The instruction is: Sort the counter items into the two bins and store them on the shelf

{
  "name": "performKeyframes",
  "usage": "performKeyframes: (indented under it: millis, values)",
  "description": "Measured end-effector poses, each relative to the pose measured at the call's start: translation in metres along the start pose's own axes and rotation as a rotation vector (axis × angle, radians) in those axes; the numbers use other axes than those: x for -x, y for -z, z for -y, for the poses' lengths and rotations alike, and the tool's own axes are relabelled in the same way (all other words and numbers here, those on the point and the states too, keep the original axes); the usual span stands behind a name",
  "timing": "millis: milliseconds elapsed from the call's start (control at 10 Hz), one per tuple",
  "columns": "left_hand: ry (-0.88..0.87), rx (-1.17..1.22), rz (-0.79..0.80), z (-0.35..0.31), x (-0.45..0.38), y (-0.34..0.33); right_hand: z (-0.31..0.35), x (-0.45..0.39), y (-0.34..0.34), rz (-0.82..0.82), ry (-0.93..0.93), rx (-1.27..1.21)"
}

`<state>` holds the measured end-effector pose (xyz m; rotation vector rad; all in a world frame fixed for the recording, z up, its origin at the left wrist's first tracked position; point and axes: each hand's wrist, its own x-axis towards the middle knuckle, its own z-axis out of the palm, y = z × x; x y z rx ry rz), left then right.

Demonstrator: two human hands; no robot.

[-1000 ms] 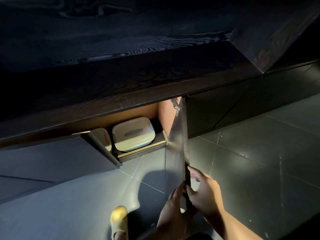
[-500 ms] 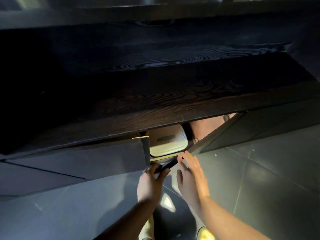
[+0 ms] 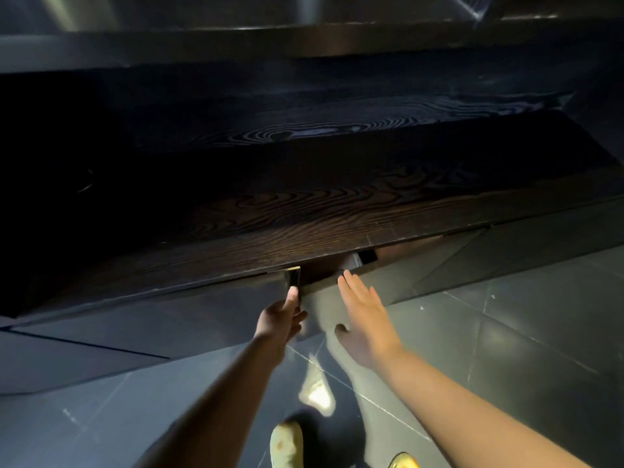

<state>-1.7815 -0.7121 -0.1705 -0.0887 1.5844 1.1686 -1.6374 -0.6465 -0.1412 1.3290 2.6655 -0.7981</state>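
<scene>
Our right hand (image 3: 366, 319) lies flat with its fingers straight and spread, palm against the face of the right cupboard door (image 3: 341, 298), fingertips up near the door's top edge and thumb stretched out to the side. It holds nothing; it only presses on the panel. Our left hand (image 3: 282, 317) reaches up to the free edge of the left cupboard door (image 3: 169, 319), the thumb laid straight along that edge and the other fingers curled behind it, so that the hand grips the door's edge.

Between the two doors a narrow dark gap (image 3: 317, 270) is open, and both door edges stand close to each other. We cannot see the bins through it: the gap is too dark and too thin to tell what stands inside on the shelf.

Above the doors runs the dark wooden counter (image 3: 304, 217), its grain showing in long wavy rings, and its front edge overhangs the cupboard. Farther to the right, more grey cupboard fronts (image 3: 523, 251) run along under the counter.

Below our arms lies the grey tiled floor (image 3: 506, 349), with a bright patch of light (image 3: 317, 393) on it between the forearms. At the bottom we see our two yellow slippers (image 3: 287, 444).
</scene>
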Motion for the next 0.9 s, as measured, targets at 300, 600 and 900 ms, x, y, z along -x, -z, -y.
performKeyframes:
  millis: [300, 600, 900]
  values:
    - [0.367, 0.855, 0.178, -0.010, 0.014, 0.021, 0.051, 0.016, -0.040, 0.109, -0.208, -0.477]
    - [0.301, 1.057, 0.194, -0.054, -0.006, 0.018, 0.077, -0.031, -0.020, 0.038, -0.138, -0.434]
    - [0.183, 0.895, 0.177, -0.026, -0.011, 0.006, 0.052, -0.022, -0.022, 0.094, -0.109, -0.381]
